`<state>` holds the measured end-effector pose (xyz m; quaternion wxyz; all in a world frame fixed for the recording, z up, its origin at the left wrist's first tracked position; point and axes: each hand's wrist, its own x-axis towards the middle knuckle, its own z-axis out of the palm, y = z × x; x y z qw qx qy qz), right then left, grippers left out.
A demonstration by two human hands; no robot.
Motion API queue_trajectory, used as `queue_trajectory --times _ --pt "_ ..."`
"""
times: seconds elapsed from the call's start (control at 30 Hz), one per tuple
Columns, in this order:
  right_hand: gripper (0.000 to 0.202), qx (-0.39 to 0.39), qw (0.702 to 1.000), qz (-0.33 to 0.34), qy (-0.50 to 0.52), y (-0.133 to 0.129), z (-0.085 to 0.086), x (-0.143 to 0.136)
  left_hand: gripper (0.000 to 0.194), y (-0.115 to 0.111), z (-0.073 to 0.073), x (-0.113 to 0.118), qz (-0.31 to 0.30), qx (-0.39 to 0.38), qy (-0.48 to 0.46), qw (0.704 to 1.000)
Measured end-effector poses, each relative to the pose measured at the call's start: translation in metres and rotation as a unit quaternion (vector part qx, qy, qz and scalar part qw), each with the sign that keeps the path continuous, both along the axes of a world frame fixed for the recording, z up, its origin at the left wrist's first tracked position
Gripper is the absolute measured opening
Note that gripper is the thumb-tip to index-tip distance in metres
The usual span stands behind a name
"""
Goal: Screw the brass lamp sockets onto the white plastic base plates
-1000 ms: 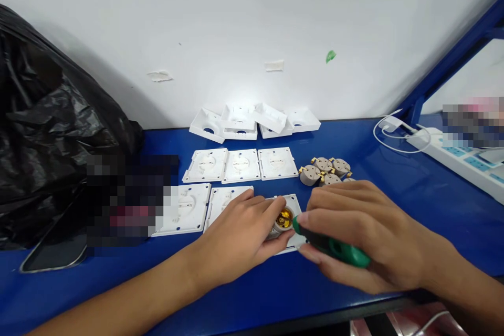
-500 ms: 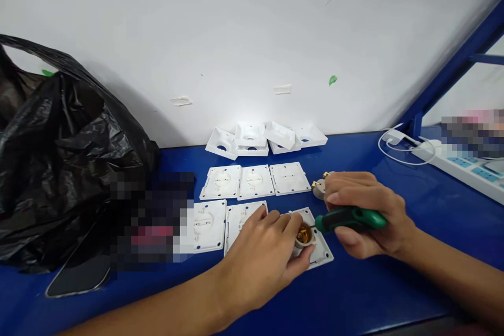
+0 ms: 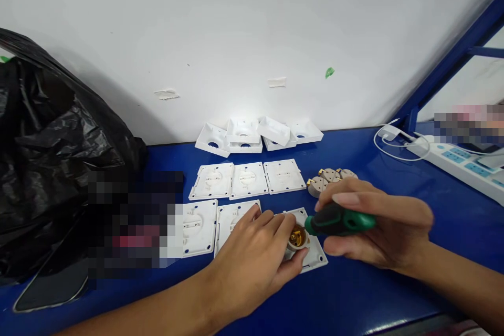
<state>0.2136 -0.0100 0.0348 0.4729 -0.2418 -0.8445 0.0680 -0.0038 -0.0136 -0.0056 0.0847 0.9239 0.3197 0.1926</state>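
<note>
Closed around a round lamp socket (image 3: pixel 298 238) with brass parts inside is my left hand (image 3: pixel 258 252). The socket is tilted toward me over a white square base plate (image 3: pixel 317 258). My right hand (image 3: pixel 388 223) grips a green and black screwdriver (image 3: pixel 342 220), held nearly level. Its front end meets the socket's rim; the tip is hidden. Several more lamp sockets (image 3: pixel 317 187) lie just beyond my right hand. Further white base plates (image 3: pixel 249 181) are laid out in two rows, some partly covered by my left hand.
White box-shaped covers (image 3: pixel 244 131) are piled against the wall. A black plastic bag (image 3: pixel 66 115) bulks at the left, near a dark flat object (image 3: pixel 55 289). On the right, a power strip (image 3: pixel 452 156) and white cable (image 3: pixel 405 158) lie beside a blue frame (image 3: pixel 452 63).
The view has shifted slightly, so most things sit further left. My right hand has turned around the screwdriver handle, with its fingers spread differently. More sockets now show behind it.
</note>
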Motion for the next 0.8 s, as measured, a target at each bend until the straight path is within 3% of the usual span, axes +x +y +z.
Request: queue_trajectory --times 0.13,0.3,0.47,0.63,0.8 --pt "0.053 -0.008 0.998 0.061 0.004 0.005 -0.001 -0.002 0.018 0.0 0.0 0.001 -0.004 -0.023 -0.008 1.0" --pt "0.063 -0.009 0.998 0.053 0.023 0.008 -0.004 -0.002 0.018 0.001 0.0 0.0 -0.002 -0.033 -0.003 0.999" --pt "0.066 -0.016 0.995 0.088 0.042 0.008 -0.006 -0.003 0.018 0.001 0.002 0.0 -0.008 -0.058 -0.001 0.998" --pt "0.066 0.032 0.998 0.053 0.005 0.006 -0.007 -0.004 0.012 0.0 0.004 -0.001 -0.005 -0.062 0.004 0.998" --pt "0.05 0.053 0.998 -0.007 -0.043 -0.004 -0.004 -0.001 0.013 0.0 0.004 -0.003 -0.028 -0.048 -0.005 0.998"
